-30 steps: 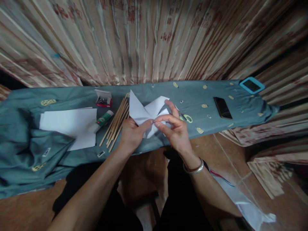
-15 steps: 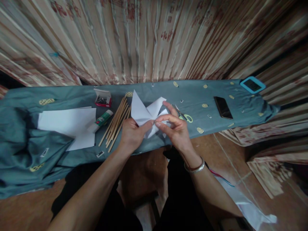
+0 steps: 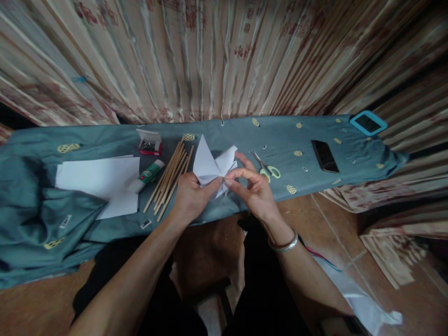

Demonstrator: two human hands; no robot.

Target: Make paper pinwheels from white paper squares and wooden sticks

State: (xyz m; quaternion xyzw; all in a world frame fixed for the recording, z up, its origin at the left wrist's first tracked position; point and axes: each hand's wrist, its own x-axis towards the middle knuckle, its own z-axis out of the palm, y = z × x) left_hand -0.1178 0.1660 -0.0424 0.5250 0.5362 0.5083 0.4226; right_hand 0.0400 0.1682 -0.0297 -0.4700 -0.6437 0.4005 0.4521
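A folded white paper pinwheel (image 3: 206,163) with pointed, raised flaps is held just above the cloth. My left hand (image 3: 191,193) is closed on its left and lower side, thumb pressed near the middle. At that middle, my right hand (image 3: 254,186) pinches a tiny dark pin (image 3: 224,179) between thumb and forefinger; its exact shape is too small to make out. The other right fingers curl behind the paper. Just right of this hand lie scissors (image 3: 268,169) with pale green handles. Thin wooden sticks (image 3: 170,177) lie beside my left hand.
On the cloth-covered table (image 3: 224,135) a glue stick (image 3: 150,171), white paper sheets (image 3: 101,179) and an open red box (image 3: 150,144) of small metal pieces lie to the left. A phone (image 3: 325,156) and a blue-framed timer (image 3: 368,122) are at right. Curtains (image 3: 210,60) hang behind.
The pinwheel has turned and its flaps have drawn closer together. My right hand has shifted slightly left, showing more of the scissors. Both hands keep hold.
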